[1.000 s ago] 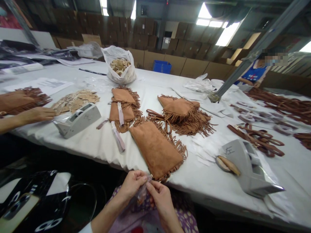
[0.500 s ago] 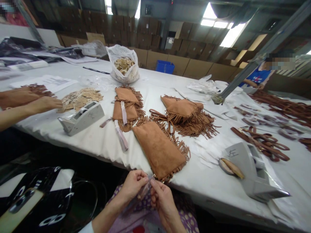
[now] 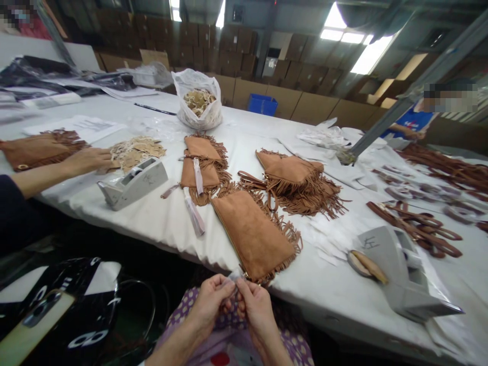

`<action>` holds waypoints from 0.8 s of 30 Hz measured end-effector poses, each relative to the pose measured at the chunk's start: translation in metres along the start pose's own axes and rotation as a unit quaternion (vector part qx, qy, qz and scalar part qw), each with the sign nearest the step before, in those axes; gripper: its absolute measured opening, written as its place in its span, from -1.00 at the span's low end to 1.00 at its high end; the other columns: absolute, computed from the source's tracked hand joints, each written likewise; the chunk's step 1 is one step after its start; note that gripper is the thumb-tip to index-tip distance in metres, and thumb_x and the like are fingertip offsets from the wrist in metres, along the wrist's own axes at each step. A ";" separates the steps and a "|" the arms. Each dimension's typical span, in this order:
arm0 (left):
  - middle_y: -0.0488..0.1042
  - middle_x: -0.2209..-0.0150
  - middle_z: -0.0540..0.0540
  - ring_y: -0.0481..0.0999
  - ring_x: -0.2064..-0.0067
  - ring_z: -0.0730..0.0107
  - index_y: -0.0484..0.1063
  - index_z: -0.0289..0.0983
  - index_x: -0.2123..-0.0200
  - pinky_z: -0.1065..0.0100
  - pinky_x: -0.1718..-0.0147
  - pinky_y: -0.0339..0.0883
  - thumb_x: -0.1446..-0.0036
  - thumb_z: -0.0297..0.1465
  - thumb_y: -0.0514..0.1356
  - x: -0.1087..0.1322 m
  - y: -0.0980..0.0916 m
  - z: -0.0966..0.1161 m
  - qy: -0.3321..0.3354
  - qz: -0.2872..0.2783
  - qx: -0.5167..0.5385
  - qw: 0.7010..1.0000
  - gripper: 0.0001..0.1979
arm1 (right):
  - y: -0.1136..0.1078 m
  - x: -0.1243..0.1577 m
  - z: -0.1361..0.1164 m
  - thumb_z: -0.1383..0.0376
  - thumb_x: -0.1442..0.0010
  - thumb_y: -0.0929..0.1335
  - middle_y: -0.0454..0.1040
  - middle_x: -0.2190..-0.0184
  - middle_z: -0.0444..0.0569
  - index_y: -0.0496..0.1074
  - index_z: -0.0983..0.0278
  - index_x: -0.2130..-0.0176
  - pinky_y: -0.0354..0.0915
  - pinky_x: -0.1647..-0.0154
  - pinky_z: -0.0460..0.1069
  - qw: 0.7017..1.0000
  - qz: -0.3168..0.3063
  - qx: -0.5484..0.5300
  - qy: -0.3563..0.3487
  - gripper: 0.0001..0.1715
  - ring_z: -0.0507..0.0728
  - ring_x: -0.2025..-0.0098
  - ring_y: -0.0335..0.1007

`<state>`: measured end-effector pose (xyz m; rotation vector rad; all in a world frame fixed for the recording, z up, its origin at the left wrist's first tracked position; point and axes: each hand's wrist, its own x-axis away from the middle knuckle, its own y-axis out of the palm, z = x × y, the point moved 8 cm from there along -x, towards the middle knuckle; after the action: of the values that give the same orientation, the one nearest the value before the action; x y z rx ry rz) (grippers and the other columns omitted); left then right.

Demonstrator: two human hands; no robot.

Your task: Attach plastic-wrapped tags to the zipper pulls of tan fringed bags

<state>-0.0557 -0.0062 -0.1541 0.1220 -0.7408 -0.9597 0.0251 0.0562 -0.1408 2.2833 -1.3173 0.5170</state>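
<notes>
At the table's front edge my left hand point(image 3: 211, 301) and my right hand point(image 3: 256, 305) meet, fingertips pinched together. Between them is a crumpled, clear plastic wrapper point(image 3: 235, 275), mostly covered by my fingers. It is beside the lower corner of a tan fringed pouch point(image 3: 253, 231), which lies flat on the white-covered table point(image 3: 160, 223). Whether a strap is inside the wrapper I cannot tell. Behind lie two smaller tan pouches point(image 3: 200, 170) with a wrapped strap point(image 3: 194, 212), and a stack of fringed pouches point(image 3: 292, 170) to their right.
Grey tape dispensers stand left point(image 3: 133, 184) and right point(image 3: 400, 269). Brown straps point(image 3: 415, 226) lie at the right. A co-worker's hand point(image 3: 89, 160) touches a pile of tan tags point(image 3: 141, 150). A white plastic bag point(image 3: 200, 99) and a slanted metal post point(image 3: 392, 122) are farther back.
My hands have drawn closer together and bunched up the plastic wrapper, which hung loose below my fingers before. The co-worker's hand at the left has moved right, into the tags.
</notes>
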 end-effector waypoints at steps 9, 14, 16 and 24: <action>0.24 0.72 0.15 0.10 0.75 0.63 0.29 -0.28 0.45 0.52 0.73 -0.13 -0.06 -0.01 0.14 0.005 -0.003 0.012 0.131 0.050 -0.131 0.981 -0.59 | 0.001 0.000 -0.001 0.08 0.09 0.41 0.29 0.75 -0.22 0.33 0.31 0.55 -0.13 0.75 -0.14 0.999 0.019 0.040 0.001 -0.65 -0.10 0.77 -0.03; 0.31 0.67 0.10 0.19 0.71 0.60 0.33 -0.31 0.41 0.52 0.70 -0.01 -0.07 0.00 0.13 0.008 0.000 0.013 0.121 0.038 -0.096 0.987 -0.56 | -0.002 0.000 -0.002 0.07 0.07 0.38 0.23 0.79 -0.24 0.26 0.28 0.62 -0.15 0.74 -0.13 0.998 0.027 0.048 0.000 -0.63 -0.11 0.77 -0.08; 0.36 0.64 0.07 0.25 0.67 0.58 0.37 -0.34 0.35 0.53 0.66 0.06 0.00 -0.06 0.23 0.006 0.001 0.010 0.093 0.019 -0.061 0.994 -0.59 | -0.003 0.000 -0.003 0.06 0.08 0.38 0.15 0.81 -0.28 0.24 0.27 0.64 -0.16 0.74 -0.13 0.999 0.027 0.042 -0.006 -0.60 -0.11 0.77 -0.11; 0.26 0.72 0.10 0.13 0.68 0.59 0.38 -0.33 0.54 0.51 0.68 -0.03 0.04 -0.22 0.24 0.007 -0.005 0.013 0.096 0.071 -0.077 0.990 -0.72 | -0.003 -0.001 -0.003 0.06 0.12 0.41 0.14 0.81 -0.29 0.23 0.26 0.64 -0.15 0.74 -0.13 0.999 0.030 0.032 -0.008 -0.60 -0.11 0.78 -0.09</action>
<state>-0.0654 -0.0121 -0.1425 0.0263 -0.4892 -0.8515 0.0267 0.0596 -0.1387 2.3091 -1.3995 0.5695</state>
